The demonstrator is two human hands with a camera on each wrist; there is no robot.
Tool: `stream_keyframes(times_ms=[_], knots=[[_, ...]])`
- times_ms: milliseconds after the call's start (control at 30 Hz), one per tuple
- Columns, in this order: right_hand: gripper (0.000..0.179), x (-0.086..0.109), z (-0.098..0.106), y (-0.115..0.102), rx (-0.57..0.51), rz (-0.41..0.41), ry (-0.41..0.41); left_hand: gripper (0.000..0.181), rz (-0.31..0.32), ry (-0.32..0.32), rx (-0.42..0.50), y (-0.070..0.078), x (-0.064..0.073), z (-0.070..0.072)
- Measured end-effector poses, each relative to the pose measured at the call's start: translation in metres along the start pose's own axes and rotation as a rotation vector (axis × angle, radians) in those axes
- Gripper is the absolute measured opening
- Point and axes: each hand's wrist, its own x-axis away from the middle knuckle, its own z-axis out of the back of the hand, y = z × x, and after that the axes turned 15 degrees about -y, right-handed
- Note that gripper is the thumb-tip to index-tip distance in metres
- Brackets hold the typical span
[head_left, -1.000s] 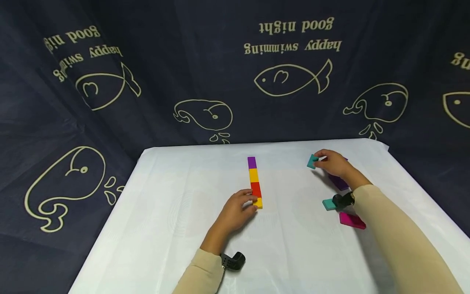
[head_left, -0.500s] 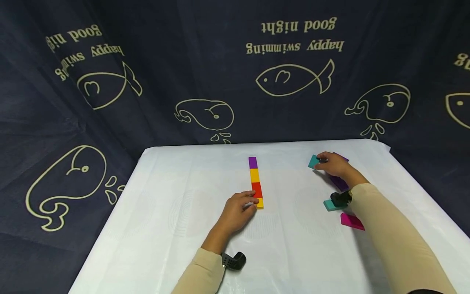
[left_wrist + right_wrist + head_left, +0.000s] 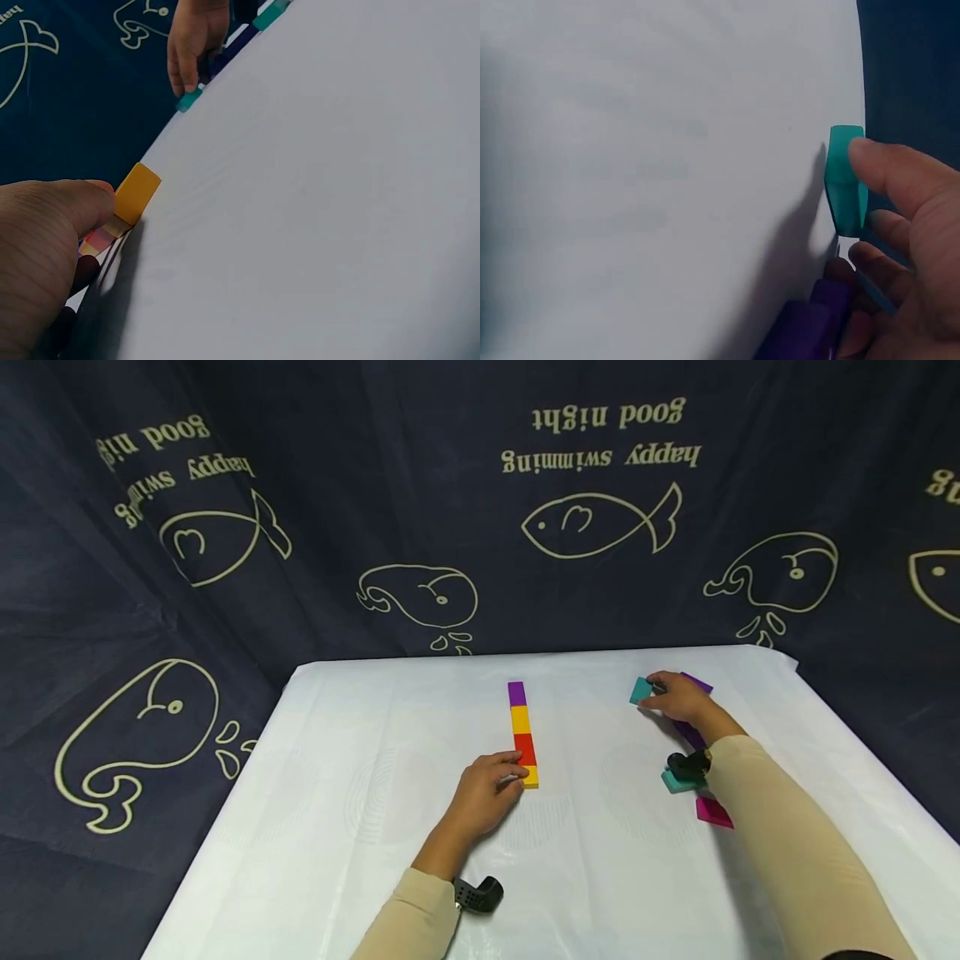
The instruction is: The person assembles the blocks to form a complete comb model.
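Observation:
A row of small flat blocks runs away from me on the white table: a purple block (image 3: 517,694) at the far end, an orange-yellow block (image 3: 521,720), a red block (image 3: 526,748), and a yellow block (image 3: 530,777) nearest. My left hand (image 3: 483,795) pinches the near yellow block from the left, one fingertip touching the red one. In the left wrist view, the thumb lies against that yellow block (image 3: 137,193). Over at the far right, my right hand (image 3: 681,697) pinches a teal block (image 3: 641,690) between thumb and fingers. The right wrist view shows this teal block (image 3: 846,180) tilted.
Beneath and behind the right hand lie purple blocks (image 3: 696,682), partly hidden. Closer to me are another teal block (image 3: 681,782) and a magenta block (image 3: 714,812), partly covered by the right forearm. A dark cloth (image 3: 420,502) with fish drawings hangs behind the table.
The right forearm has shifted slightly left, now covering more of the magenta block. The right hand still grips the teal block in nearly the same spot. The left hand stays put.

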Motion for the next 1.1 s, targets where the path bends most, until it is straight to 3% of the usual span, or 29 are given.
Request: stream_keyframes(times_ms=[300,600,833,1100], knots=[[0.067,0.0,-0.005,-0.002,0.036,-0.007,0.032,0.017,-0.002,-0.002,-0.009,0.0,0.0,0.0],[0.068,0.001,-0.006,-0.002,-0.048,0.007,0.038,0.017,-0.007,0.004,-0.023,-0.001,0.0,0.0],[0.068,0.012,-0.004,-0.008,-0.033,0.053,0.04,0.018,0.001,0.007,-0.012,0.0,0.0,0.0],[0.065,0.036,-0.018,-0.036,0.001,0.168,0.09,0.018,0.008,-0.002,-0.004,0.001,0.001,0.0]])
